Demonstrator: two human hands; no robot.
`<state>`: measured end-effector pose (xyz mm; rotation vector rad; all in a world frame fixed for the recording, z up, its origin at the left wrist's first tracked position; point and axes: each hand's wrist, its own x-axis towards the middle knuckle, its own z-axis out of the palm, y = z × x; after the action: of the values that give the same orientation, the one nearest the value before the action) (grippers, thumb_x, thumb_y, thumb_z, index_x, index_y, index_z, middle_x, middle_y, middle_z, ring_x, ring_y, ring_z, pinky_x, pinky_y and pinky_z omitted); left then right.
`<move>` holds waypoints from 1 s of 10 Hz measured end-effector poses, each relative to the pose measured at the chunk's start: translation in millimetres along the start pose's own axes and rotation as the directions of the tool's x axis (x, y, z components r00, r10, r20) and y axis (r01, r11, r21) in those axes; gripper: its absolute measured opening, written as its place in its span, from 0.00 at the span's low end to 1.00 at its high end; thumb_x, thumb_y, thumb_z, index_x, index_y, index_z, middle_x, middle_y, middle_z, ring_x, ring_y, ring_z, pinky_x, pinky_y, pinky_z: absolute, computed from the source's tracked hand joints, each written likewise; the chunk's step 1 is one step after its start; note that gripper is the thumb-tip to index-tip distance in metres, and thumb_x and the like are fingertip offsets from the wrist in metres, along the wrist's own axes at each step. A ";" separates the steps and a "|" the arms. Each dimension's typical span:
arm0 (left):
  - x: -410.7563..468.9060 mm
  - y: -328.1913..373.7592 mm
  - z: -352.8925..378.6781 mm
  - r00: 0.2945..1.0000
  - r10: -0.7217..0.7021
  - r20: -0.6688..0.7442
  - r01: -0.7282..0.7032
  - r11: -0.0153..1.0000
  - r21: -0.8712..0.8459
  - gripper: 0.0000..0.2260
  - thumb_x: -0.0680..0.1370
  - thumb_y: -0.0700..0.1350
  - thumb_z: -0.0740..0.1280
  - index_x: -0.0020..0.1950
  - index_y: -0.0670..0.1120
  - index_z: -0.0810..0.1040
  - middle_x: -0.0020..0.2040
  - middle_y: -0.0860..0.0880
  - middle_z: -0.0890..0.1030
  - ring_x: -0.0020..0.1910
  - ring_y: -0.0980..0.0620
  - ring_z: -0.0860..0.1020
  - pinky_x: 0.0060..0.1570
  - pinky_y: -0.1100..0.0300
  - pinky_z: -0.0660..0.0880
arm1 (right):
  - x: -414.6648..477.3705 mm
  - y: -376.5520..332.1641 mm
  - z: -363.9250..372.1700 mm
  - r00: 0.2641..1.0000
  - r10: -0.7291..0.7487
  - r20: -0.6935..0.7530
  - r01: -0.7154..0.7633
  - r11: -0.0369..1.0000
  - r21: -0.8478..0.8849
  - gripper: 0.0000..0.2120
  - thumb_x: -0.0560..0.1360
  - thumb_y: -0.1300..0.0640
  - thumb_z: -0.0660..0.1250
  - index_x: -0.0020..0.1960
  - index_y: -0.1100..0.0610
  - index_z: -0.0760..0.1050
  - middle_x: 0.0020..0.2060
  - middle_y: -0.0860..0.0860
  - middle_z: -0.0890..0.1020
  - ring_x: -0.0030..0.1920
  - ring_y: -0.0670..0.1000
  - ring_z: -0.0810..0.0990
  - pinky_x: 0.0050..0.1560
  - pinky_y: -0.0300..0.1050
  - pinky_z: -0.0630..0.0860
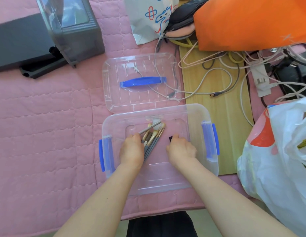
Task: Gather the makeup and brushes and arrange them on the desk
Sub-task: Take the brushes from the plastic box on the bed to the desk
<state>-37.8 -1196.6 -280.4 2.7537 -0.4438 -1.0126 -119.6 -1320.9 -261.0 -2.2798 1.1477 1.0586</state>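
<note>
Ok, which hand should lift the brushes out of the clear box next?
Probably the left hand: its fingers wrap the makeup brushes by their handles, while the right hand pinches a small dark item.

This looks like a lived-in room at home, likely a bedroom. A pink quilted cover spreads under everything, with a wooden board beside it carrying tangled charging cables and a power strip. A printed tote bag, a white plastic bag and makeup brushes in a clear storage box lie about.
</note>
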 end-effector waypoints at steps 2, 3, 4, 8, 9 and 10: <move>-3.7 0.7 -1.7 0.999 0.029 -0.030 -0.030 0.999 -0.014 0.04 0.78 0.40 0.62 0.51 0.42 0.72 0.51 0.43 0.76 0.46 0.41 0.76 0.39 0.50 0.71 | -7.0 -16.0 -3.0 0.996 -0.066 0.060 0.044 0.950 0.308 0.19 0.73 0.51 0.60 0.60 0.60 0.66 0.51 0.60 0.79 0.52 0.63 0.78 0.44 0.49 0.70; -5.9 2.0 -3.2 0.995 0.033 -0.091 -0.041 0.996 -0.083 0.02 0.77 0.38 0.62 0.50 0.42 0.71 0.51 0.43 0.74 0.41 0.40 0.75 0.37 0.48 0.72 | -10.7 -27.7 -0.8 0.985 -0.156 0.067 0.112 0.895 0.432 0.23 0.72 0.53 0.61 0.66 0.55 0.63 0.47 0.60 0.80 0.48 0.64 0.78 0.45 0.49 0.75; -3.8 4.6 -7.6 0.985 0.020 -0.174 -0.056 0.978 -0.201 0.06 0.77 0.36 0.61 0.54 0.42 0.72 0.54 0.44 0.72 0.41 0.42 0.74 0.38 0.49 0.71 | -12.1 -36.4 0.7 0.976 -0.209 0.051 0.161 0.867 0.472 0.15 0.72 0.54 0.61 0.58 0.51 0.65 0.47 0.59 0.80 0.47 0.64 0.78 0.46 0.51 0.76; 13.7 -1.3 -9.0 0.996 -0.005 -0.091 -0.018 0.968 -0.252 0.14 0.73 0.44 0.53 0.49 0.43 0.77 0.52 0.43 0.77 0.43 0.51 0.69 0.38 0.65 0.63 | -4.9 -51.0 5.5 1.000 -0.004 0.017 -0.005 0.870 0.493 0.13 0.77 0.51 0.60 0.59 0.53 0.74 0.57 0.58 0.78 0.59 0.61 0.75 0.51 0.48 0.73; 13.6 0.8 -12.6 0.996 0.044 -0.083 -0.061 0.977 -0.204 0.20 0.67 0.45 0.51 0.50 0.41 0.78 0.52 0.42 0.77 0.48 0.45 0.73 0.44 0.62 0.62 | -3.0 -55.1 1.7 0.997 0.059 0.044 -0.073 0.889 0.452 0.14 0.78 0.51 0.60 0.59 0.57 0.74 0.63 0.59 0.75 0.69 0.60 0.67 0.61 0.52 0.70; 16.4 -0.1 -13.2 0.999 0.018 -0.041 -0.027 0.972 -0.232 0.19 0.70 0.46 0.53 0.52 0.41 0.78 0.53 0.42 0.78 0.48 0.46 0.73 0.44 0.63 0.62 | -2.4 -63.2 1.0 0.992 0.112 0.060 -0.127 0.887 0.445 0.12 0.78 0.51 0.61 0.56 0.57 0.76 0.59 0.56 0.79 0.62 0.58 0.75 0.56 0.49 0.72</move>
<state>-17.3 -1201.2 -280.4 2.5490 -0.3265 -0.9385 -70.2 -1281.4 -260.0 -1.8433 1.3700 0.7668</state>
